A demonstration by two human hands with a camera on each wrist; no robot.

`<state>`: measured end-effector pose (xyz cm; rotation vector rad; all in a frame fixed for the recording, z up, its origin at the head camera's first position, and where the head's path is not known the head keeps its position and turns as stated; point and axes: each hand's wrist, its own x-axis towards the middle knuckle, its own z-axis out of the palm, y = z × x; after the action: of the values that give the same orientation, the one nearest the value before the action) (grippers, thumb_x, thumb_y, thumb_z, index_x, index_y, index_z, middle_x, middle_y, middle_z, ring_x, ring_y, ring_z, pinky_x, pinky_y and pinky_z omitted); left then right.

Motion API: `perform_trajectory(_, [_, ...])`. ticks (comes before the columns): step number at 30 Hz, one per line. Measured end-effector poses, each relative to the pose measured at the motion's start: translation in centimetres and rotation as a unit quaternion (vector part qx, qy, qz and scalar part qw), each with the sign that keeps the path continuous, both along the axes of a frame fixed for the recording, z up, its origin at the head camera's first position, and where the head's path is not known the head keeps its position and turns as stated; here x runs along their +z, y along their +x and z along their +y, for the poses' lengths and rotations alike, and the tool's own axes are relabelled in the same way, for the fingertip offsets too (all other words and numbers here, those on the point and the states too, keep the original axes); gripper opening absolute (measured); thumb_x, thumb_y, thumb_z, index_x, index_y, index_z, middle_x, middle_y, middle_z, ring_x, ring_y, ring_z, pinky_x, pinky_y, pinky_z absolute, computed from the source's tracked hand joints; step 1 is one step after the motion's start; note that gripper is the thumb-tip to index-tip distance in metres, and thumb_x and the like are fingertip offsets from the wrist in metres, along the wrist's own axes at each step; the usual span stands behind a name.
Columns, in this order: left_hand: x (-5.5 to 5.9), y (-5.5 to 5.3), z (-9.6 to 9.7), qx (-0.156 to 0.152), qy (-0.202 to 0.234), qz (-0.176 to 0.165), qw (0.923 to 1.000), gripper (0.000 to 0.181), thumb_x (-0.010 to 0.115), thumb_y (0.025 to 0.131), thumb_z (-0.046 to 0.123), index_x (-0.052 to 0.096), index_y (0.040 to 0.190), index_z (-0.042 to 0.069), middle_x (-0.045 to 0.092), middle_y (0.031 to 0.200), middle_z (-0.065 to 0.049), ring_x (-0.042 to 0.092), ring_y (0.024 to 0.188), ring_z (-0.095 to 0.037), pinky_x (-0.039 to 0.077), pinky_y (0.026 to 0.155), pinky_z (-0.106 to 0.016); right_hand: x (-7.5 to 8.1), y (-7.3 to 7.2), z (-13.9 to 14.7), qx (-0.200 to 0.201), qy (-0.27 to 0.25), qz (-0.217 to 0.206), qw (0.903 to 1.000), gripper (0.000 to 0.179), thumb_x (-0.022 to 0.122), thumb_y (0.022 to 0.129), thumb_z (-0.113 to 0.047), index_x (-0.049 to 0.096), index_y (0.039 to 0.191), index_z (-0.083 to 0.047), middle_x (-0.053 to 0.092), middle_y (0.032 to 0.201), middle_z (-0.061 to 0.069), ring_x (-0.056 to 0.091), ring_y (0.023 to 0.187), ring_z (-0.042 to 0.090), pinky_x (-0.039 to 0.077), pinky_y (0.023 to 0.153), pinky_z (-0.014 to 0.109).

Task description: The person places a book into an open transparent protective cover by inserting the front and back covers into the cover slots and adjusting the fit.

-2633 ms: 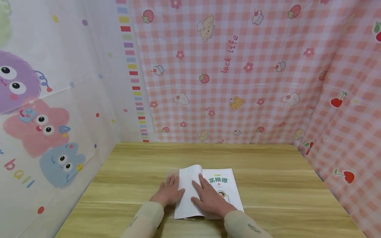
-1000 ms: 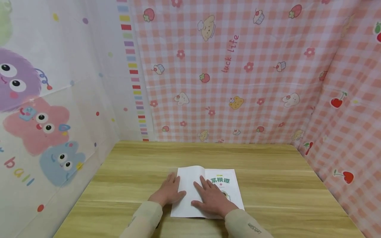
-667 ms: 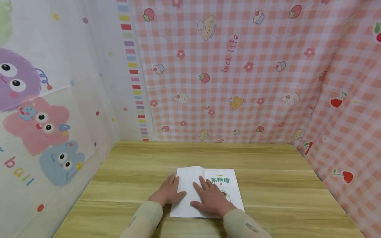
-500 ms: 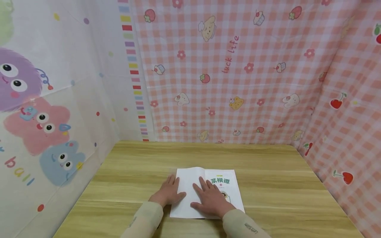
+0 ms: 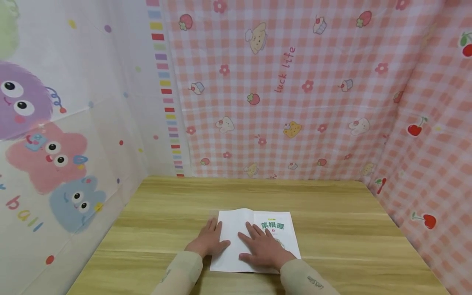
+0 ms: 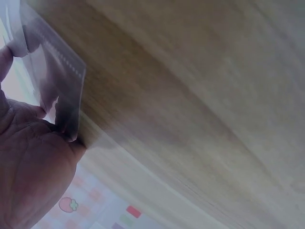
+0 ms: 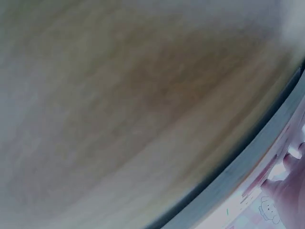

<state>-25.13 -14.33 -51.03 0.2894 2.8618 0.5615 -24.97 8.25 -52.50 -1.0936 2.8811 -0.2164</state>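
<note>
A book [image 5: 232,262] lies spread on the table, a white blank page at left and a printed title page [image 5: 291,229] with green characters at right. Its left page bulges slightly near the fold. My right hand [image 5: 267,250] rests across the fold with spread fingers, covering part of the title page. At the left edge is my left hand [image 5: 208,239], its thumb on the blank page and its other fingers fairly straight alongside. In the left wrist view, a clear plastic flap [image 6: 71,86] with a dotted seam sticks out beside the left hand [image 6: 33,167].
The wood-grain table [image 5: 350,229] extends around the book on all sides. Behind it hangs a pink checked cloth [image 5: 313,102]; a white cartoon cloth [image 5: 110,102] closes off the left, and a cherry-print cloth [image 5: 435,164] the right.
The left page has flattened and spread wider to the left since the earliest frame. My right hand has slid slightly right; my left hand stays at the book's left edge.
</note>
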Motion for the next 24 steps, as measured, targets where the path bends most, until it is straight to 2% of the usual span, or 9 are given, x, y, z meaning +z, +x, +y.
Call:
perform_trajectory(3, [-0.2,-0.3,-0.1,-0.004,-0.007,-0.004,1.0,0.077,0.062,0.096,0.04,0.035,0.148,-0.009,0.02,0.158,-0.03,0.016,0.147,-0.043,0.019,0.117,-0.053,-0.1,0.0,0.1,0.005,-0.003,-0.006,1.0,0.072,0.043,0.096,-0.065,0.041,0.153,-0.02,0.026,0.16,0.018,0.03,0.144,0.04,0.029,0.109,0.064])
perform_trajectory(9, [-0.3,-1.0,-0.6,0.006,-0.015,-0.018,0.9997,0.079,0.068,0.092,0.042,0.037,0.151,-0.001,0.019,0.16,-0.024,0.016,0.148,-0.039,0.018,0.118,-0.053,0.3,0.1,-0.1,-0.002,0.01,-0.01,0.9999,0.071,0.044,0.096,-0.065,0.042,0.152,-0.021,0.025,0.161,0.017,0.028,0.144,0.04,0.029,0.109,0.064])
perform_trajectory(14, [0.0,-0.7,-1.1,0.007,0.005,-0.033,0.9994,0.086,0.07,0.09,0.045,0.034,0.152,-0.001,0.014,0.161,-0.026,0.01,0.149,-0.039,0.013,0.118,-0.054,0.4,0.2,-0.5,-0.013,0.025,-0.009,0.9996,0.071,0.046,0.095,-0.065,0.043,0.152,-0.024,0.026,0.161,0.015,0.029,0.144,0.04,0.03,0.108,0.064])
perform_trajectory(17, [0.2,-0.5,-1.4,0.003,0.011,-0.037,0.9993,0.089,0.069,0.089,0.048,0.032,0.152,-0.002,0.015,0.16,-0.028,0.011,0.149,-0.04,0.013,0.118,-0.054,0.5,0.2,-0.6,-0.019,0.032,-0.003,0.9993,0.069,0.048,0.094,-0.065,0.044,0.151,-0.026,0.026,0.161,0.015,0.029,0.143,0.041,0.03,0.107,0.065])
perform_trajectory(24, [0.6,-0.3,-1.5,-0.005,0.009,-0.037,0.9993,0.089,0.068,0.09,0.049,0.032,0.152,-0.002,0.015,0.16,-0.028,0.01,0.149,-0.04,0.013,0.118,-0.054,1.1,0.2,-0.3,-0.018,-0.007,-0.032,0.9993,0.072,0.054,0.091,-0.064,0.045,0.151,-0.024,0.025,0.161,0.018,0.03,0.143,0.041,0.029,0.109,0.063])
